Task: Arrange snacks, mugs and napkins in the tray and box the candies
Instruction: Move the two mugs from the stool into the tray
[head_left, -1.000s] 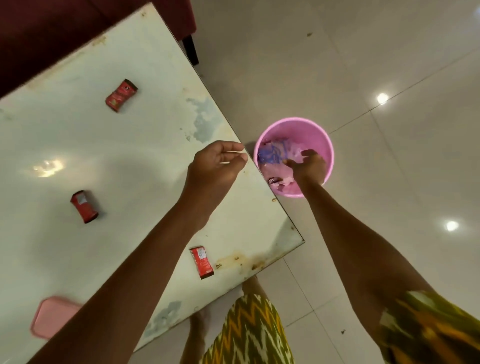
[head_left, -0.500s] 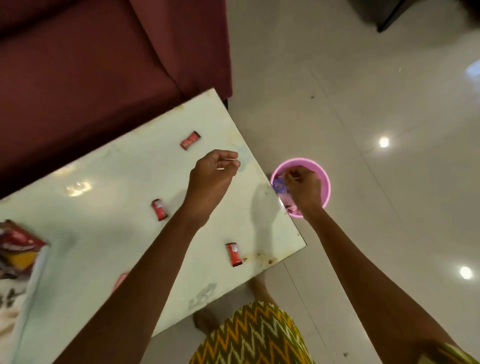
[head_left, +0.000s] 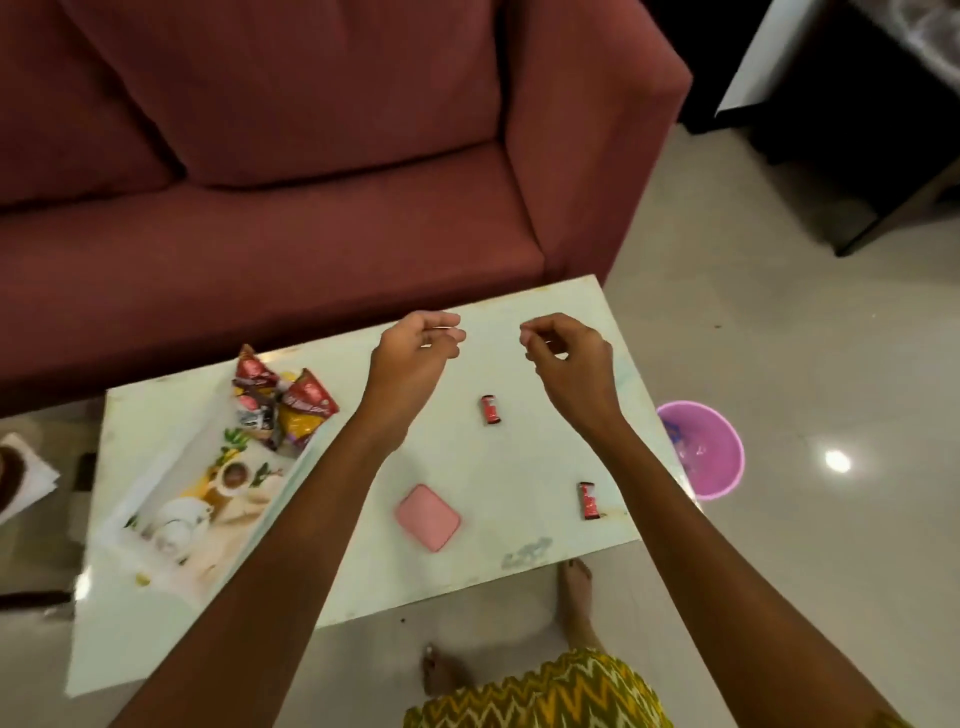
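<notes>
Near edge of the table (head_left: 363, 582): a pink box (head_left: 427, 517) lies flat, with one red candy (head_left: 588, 500) to its right, close to the right edge. A printed tray (head_left: 208, 499) at left carries snack packets (head_left: 283, 402) at its far end. A second candy (head_left: 490, 409) lies mid-table, nearer than both hands and between the forearms. The left hand (head_left: 415, 353) and right hand (head_left: 563, 353) hover apart above the far half; fingers (head_left: 447, 336) on each are curled loosely inward, gripping nothing visible. Bare surface surrounds both candies. A pink bin (head_left: 709, 452) stands on the floor beyond the right edge; a sofa (head_left: 311, 182) borders the far edge.
</notes>
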